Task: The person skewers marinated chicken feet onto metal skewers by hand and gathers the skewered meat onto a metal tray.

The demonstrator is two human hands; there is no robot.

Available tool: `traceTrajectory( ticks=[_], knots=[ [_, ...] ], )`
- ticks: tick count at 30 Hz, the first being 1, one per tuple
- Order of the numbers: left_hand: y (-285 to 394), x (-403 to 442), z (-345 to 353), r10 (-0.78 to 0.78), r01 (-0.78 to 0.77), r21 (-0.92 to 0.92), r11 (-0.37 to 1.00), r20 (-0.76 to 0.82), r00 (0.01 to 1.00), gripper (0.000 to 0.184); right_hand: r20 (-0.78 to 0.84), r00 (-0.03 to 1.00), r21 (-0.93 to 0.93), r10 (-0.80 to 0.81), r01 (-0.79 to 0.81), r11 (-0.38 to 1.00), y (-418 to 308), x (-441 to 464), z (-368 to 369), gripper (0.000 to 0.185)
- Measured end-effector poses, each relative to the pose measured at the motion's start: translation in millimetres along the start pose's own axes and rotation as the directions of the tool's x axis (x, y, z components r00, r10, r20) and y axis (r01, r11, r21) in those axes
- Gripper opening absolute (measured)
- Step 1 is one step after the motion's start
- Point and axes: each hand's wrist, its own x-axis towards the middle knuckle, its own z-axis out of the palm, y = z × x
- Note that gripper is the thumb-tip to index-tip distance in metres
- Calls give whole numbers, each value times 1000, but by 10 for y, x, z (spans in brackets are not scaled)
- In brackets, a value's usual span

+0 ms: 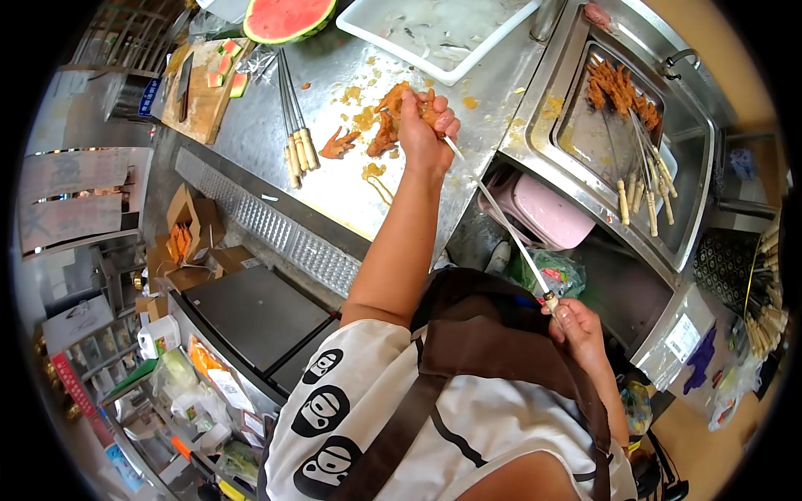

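My left hand (428, 125) is closed around an orange-brown marinated chicken foot (393, 98) above the steel counter. A long metal skewer (501, 219) runs from that hand down to my right hand (575, 330), whose fingers grip its wooden handle. Its tip is hidden inside my left hand, so I cannot tell how far it enters the meat. Close by on the counter lie another chicken foot (338, 144) and a darker piece (383, 136). To their left sit several bare skewers (294, 125) with wooden handles.
Loaded skewers (622, 90) rest in a metal tray (576, 138) by the sink at right. A white tub (447, 77) of cloudy liquid, a cut watermelon (288, 17), and a cutting board (213, 117) with a knife (185, 86) stand along the back and left.
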Motion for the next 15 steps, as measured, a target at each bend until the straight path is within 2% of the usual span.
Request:
traceTrajectory(
  ticks=[2, 4, 5, 8, 10, 15],
  knots=[
    [2, -4, 59, 8, -8, 0, 1000, -11, 1000, 30, -7, 999, 1, 48, -48, 999, -49, 8, -9, 29],
    [4, -18, 186, 94, -88, 46, 995, -165, 982, 32, -11, 999, 13, 53, -53, 998, -80, 10, -16, 29],
    [13, 5, 171, 94, -88, 46, 995, -166, 982, 32, -16, 998, 25, 60, -59, 998, -86, 8, -19, 29],
    [53, 86, 62, 116, -118, -7, 993, -134, 984, 34, 0, 999, 45, 34, -34, 998, -62, 21, -29, 28],
    [68, 85, -43, 52, -49, -86, 995, 29, 998, 35, 4, 999, 33, 45, -45, 998, -69, 33, -30, 28],
    [-2, 125, -157, -4, 9, -117, 993, 43, 999, 36, -6, 998, 43, 69, -69, 997, -36, 53, -42, 27]
  ],
)
